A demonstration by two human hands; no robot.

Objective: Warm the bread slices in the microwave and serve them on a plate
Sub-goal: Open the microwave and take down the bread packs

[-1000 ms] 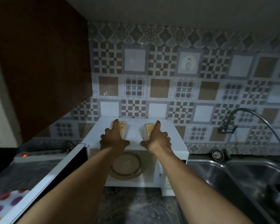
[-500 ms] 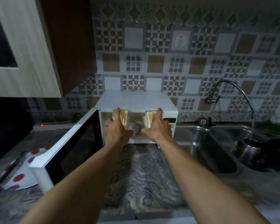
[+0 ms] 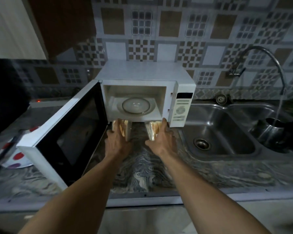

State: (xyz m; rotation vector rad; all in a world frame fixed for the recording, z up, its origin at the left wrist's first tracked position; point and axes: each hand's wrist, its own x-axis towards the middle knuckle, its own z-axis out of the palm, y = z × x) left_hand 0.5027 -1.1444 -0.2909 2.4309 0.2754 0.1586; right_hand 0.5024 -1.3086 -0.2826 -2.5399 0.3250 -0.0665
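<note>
After they had come down off the microwave, the bread slices hung before its open cavity, left hand and right hand each curled round a stack (loading seemed next).

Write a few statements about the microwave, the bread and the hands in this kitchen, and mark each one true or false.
1. The microwave door is open. True.
2. Bread lies on the turntable. False: the turntable is bare. The left hand and the right hand each hold bread slices in front of the microwave.
3. The sink is left of the microwave. False: it is to the right.
4. A dotted plate lies left of the door. True.
</note>
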